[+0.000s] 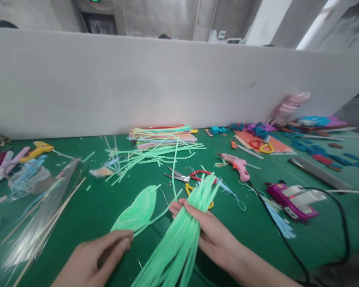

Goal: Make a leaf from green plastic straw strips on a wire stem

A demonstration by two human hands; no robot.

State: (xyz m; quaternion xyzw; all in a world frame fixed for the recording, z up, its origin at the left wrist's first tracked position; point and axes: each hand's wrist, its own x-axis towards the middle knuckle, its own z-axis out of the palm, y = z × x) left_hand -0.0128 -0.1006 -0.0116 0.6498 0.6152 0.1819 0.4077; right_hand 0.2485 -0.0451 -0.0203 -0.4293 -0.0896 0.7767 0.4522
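Note:
A thick bundle of mint-green pipe cleaners (179,235) lies across the palm of my right hand (209,229), the thumb closed over it. Its strands fan out below toward the bottom edge. To the left is a leaf (139,209) shaped from the same green pipe cleaners, with a long strand running along its lower side. My left hand (103,255) is closed at the leaf's lower end, thumb and forefinger pinching it there. Behind the bundle, partly hidden, lie red-handled scissors (184,178) and a yellow-handled tool (189,188).
Loose green pipe cleaners (149,155) and a multicoloured stack (164,135) lie against the grey partition (167,83). On the right are a pink glue gun (237,165) and a purple power strip (293,203) with cables; at left, a yellow glue gun (38,150) and clear plastic film (44,223).

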